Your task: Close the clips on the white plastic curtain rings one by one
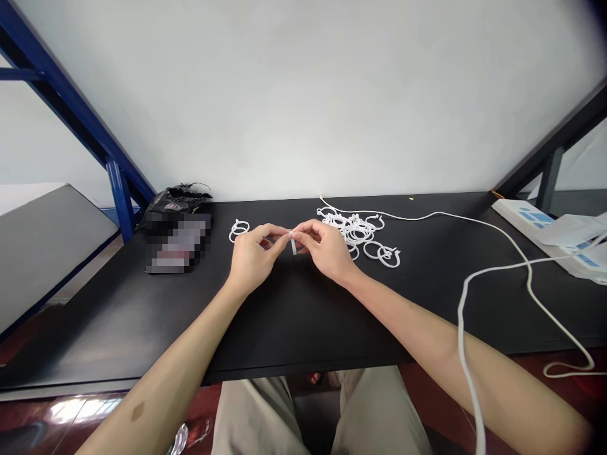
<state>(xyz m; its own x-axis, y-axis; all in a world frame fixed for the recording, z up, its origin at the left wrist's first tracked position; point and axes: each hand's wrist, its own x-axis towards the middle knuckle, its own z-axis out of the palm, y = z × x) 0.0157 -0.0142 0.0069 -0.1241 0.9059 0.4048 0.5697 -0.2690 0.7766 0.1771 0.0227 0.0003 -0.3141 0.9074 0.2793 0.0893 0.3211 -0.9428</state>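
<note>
Nothing can be read. At the right end of the black table [303, 322], a long white box [524, 221] carries blue printed panels, but no letters can be made out (too small and too slanted). Toward the table's left end, a black plastic bag [177, 201] shows a pale mark, also illegible, and the package [177, 243] beside it is pixelated.

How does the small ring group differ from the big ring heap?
The small group has only a few rings, the heap many. The small group lies by the left hand, the heap by the right hand. A white cord runs along the heap, not the small group. Both are white rings on the black table.
</note>
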